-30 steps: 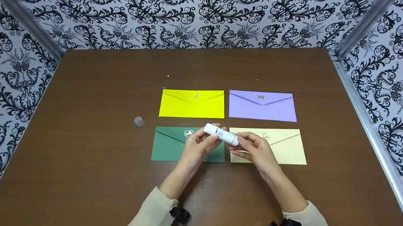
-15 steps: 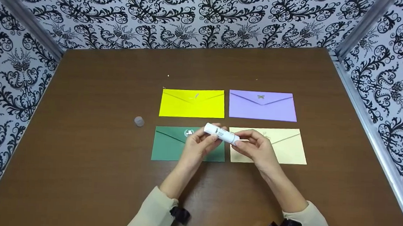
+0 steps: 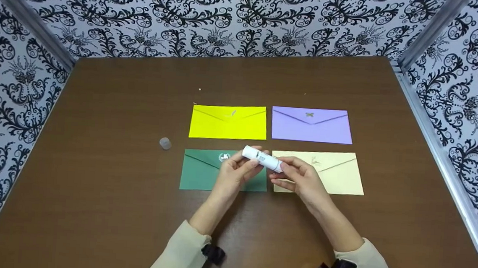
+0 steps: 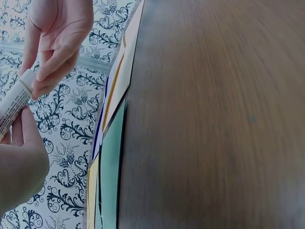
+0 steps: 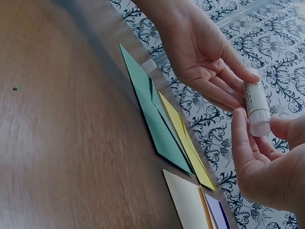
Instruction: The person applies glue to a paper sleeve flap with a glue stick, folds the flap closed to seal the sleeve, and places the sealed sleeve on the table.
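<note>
A white glue stick [image 3: 258, 157] is held above the envelopes in the head view, tilted down toward the right. My left hand [image 3: 234, 172] grips its barrel between thumb and fingers. My right hand [image 3: 307, 184] pinches the other end with thumb and forefinger, its lower fingers spread apart. In the right wrist view the glue stick's smooth pale end [image 5: 259, 123] lies between the right thumb and fingers. Beneath the hands are a green envelope [image 3: 200, 173] and a cream envelope [image 3: 343, 179], each partly covered. A translucent cap [image 3: 165, 143] lies on the table to the left.
Behind the hands lie a yellow envelope [image 3: 227, 127] and a purple envelope [image 3: 310, 130], side by side. All rest on a brown wooden table [image 3: 113, 192]. Walls with black-and-white patterned covering [image 3: 213, 18] stand at the back and both sides.
My right thumb and fingers have shifted round the glue stick's end, closing together and then spreading again. The left hand and the glue stick stay in nearly the same place.
</note>
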Tool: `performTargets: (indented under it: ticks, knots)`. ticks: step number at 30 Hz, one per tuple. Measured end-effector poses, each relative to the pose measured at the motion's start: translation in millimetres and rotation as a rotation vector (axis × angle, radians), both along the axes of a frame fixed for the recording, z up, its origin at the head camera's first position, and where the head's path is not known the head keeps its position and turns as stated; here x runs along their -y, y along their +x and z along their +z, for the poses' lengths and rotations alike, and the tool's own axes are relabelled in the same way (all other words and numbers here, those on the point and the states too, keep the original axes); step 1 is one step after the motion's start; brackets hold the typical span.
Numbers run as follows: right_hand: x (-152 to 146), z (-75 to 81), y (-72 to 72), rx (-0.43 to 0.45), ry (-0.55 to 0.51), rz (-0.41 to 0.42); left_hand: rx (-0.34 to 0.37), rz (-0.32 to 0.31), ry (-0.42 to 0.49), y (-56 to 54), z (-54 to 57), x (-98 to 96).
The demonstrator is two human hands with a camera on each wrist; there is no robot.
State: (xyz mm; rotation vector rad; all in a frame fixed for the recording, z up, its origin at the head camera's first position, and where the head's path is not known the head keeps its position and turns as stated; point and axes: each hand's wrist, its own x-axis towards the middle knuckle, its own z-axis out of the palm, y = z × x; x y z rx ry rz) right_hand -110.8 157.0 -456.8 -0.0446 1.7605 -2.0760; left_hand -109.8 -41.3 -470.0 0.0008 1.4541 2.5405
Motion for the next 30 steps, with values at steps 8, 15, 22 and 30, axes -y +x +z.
performTargets:
  ticks: [8, 15, 22, 30]
  knots:
    - [1.0, 1.5, -0.3, -0.022, 0.017, -0.058, 0.01, 0.008, 0.002, 0.6, -1.5, -0.6]
    - [2.9, -0.6, 0.2, -0.072, 0.014, -0.108, 0.019, 0.012, 0.002, 0.4, -0.4, -1.4]
    - [4.2, -1.0, 2.4, -0.167, 0.063, -0.154, 0.006, 0.002, -0.02, 0.7, -0.9, -0.6]
    - [5.7, -1.1, 2.8, -0.223, 0.12, -0.198, 0.017, 0.008, -0.021, 0.2, -1.5, -1.5]
